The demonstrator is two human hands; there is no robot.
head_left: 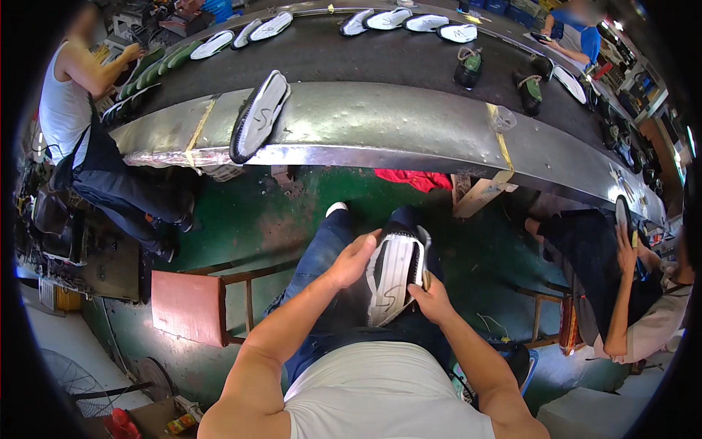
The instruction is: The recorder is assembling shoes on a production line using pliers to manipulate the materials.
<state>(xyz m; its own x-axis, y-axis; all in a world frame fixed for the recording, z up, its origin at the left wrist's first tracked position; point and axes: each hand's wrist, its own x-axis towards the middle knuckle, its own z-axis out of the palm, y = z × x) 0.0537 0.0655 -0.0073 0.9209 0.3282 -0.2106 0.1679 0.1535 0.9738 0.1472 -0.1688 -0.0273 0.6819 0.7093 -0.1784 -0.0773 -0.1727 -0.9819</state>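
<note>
Sole side up over my lap lies a shoe (391, 278), with a black upper, a white insole bottom and a dark curved pen mark. Its toe points away from me. My left hand (355, 260) is closed on the shoe's left edge near the toe, some fingers hidden behind it. On the other side, my right hand (433, 298) grips the right edge, thumb on the rim. Just above that thumb runs a curved grey piece (426, 241) with a tan part; whether it is a separate tool, I cannot tell.
A similar shoe (261, 117) leans on the metal edge (380, 117) of a dark conveyor belt (322, 55) carrying several more shoes. Co-workers sit or stand left, far right and right; the right one holds a shoe (623, 216). A pink-topped stool (189, 307) stands to my left.
</note>
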